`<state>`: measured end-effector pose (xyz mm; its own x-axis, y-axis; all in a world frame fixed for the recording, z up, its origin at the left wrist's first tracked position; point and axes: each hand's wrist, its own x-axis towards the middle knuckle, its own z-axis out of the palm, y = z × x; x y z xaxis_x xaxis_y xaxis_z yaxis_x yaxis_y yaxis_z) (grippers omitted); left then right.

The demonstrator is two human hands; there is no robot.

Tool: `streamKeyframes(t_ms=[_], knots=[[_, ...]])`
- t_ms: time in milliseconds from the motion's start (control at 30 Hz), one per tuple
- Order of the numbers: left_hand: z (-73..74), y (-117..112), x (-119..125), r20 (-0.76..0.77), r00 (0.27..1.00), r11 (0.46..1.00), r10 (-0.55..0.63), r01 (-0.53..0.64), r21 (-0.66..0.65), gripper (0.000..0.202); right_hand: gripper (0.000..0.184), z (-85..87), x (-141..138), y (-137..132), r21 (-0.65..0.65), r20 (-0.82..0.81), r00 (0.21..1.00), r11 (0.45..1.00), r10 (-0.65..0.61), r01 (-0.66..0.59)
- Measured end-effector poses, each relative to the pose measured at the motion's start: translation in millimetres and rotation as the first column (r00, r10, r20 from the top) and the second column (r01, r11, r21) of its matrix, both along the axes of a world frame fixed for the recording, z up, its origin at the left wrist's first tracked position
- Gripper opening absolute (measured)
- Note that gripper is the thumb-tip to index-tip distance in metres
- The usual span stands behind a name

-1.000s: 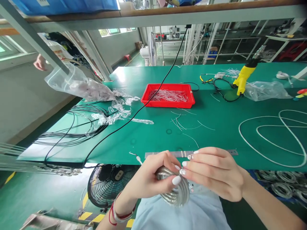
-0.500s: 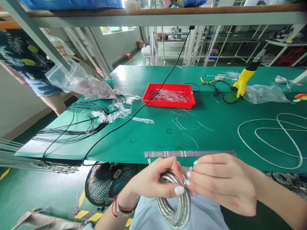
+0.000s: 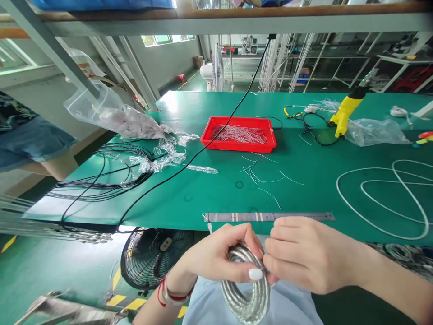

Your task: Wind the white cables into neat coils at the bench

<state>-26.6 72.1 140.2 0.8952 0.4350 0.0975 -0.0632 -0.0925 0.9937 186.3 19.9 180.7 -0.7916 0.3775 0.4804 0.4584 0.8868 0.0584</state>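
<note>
- Left hand (image 3: 223,259): its grip is clamped on the silvery coil (image 3: 260,295), thumb across the front, fingers curled over the top and behind.
- Right hand (image 3: 301,253): fingers bent and drawn together, tips meeting the coil's upper right side, close to the left thumb; the contact is hidden, so I cannot tell whether this grip pinches anything.
- The coil hangs in front of the light-blue clothing (image 3: 291,307), nearer the wearer than the ruler (image 3: 287,217) on the counter (image 3: 314,194).
- A white cable end (image 3: 210,227) sticks up behind the left hand, by the ruler's left end.
- Compared with a second ago, the coil sits lower and shows more of its ring; the right fingers, then extended with nails visible, are now curled, nails hidden.
- More of the ruler shows; the cable end, then left of it, now meets its end.
- At far left, another person's shorts (image 3: 32,137) and leg have come into view.
</note>
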Motion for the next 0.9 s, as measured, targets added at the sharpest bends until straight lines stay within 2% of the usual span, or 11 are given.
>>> streamKeyframes(t_ms=[233,300,367,433,533,600,700,767,833,867,900], knots=[[7.6,2.6,2.2,-0.069,0.995,0.997,-0.069,0.067,-0.035,0.035,0.020,-16.9,-4.2,-3.6,-0.404,-0.142,0.989,0.914,-0.042,-0.020],[12.6,3.1,1.8,-0.160,0.986,0.997,-0.039,0.050,0.066,0.039,0.024,-22.7,-7.4,-6.7,-0.646,-0.193,0.964,0.763,-0.181,0.014],[16.5,1.4,1.5,-0.279,0.956,0.967,0.092,-0.019,0.254,0.038,0.030,-28.1,-10.5,-8.1,-0.851,-0.155,0.913,0.521,-0.376,0.070],[18.0,-2.5,2.3,-0.317,0.910,0.846,0.269,-0.066,0.529,0.032,0.034,-34.0,-13.4,-7.3,-0.950,-0.071,0.841,0.294,-0.536,0.107],[16.8,-10.5,6.6,-0.195,0.896,0.453,0.399,-0.008,0.891,0.016,0.037,-44.8,-20.0,-5.7,-0.997,-0.061,0.728,0.081,-0.683,-0.007],[16.2,-15.6,10.4,-0.166,0.906,0.218,0.389,0.084,0.972,0.006,0.033,-51.9,-26.4,-6.6,-0.973,-0.058,0.619,-0.094,-0.783,-0.210],[16.9,-20.0,13.5,-0.185,0.904,0.079,0.386,0.167,0.983,0.009,0.023,-58.7,-34.0,-10.1,-0.790,0.039,0.471,-0.316,-0.881,-0.526],[17.1,-19.4,11.9,-0.186,0.910,0.080,0.371,0.169,0.982,0.009,0.020,-59.5,-33.2,-11.7,-0.739,0.027,0.501,-0.355,-0.865,-0.573],[16.5,-16.1,7.5,-0.189,0.913,0.167,0.361,0.137,0.976,0.006,0.022,-58.2,-26.6,-12.2,-0.886,-0.042,0.639,-0.266,-0.768,-0.379],[16.1,-13.9,4.9,-0.205,0.909,0.262,0.362,0.112,0.959,0.006,0.021,-57.3,-21.9,-12.3,-0.970,-0.070,0.720,-0.120,-0.691,-0.209],[15.9,-11.6,2.4,-0.232,0.901,0.386,0.366,0.080,0.919,0.009,0.018,-56.5,-17.0,-12.4,-0.994,-0.089,0.790,0.109,-0.607,-0.029]])
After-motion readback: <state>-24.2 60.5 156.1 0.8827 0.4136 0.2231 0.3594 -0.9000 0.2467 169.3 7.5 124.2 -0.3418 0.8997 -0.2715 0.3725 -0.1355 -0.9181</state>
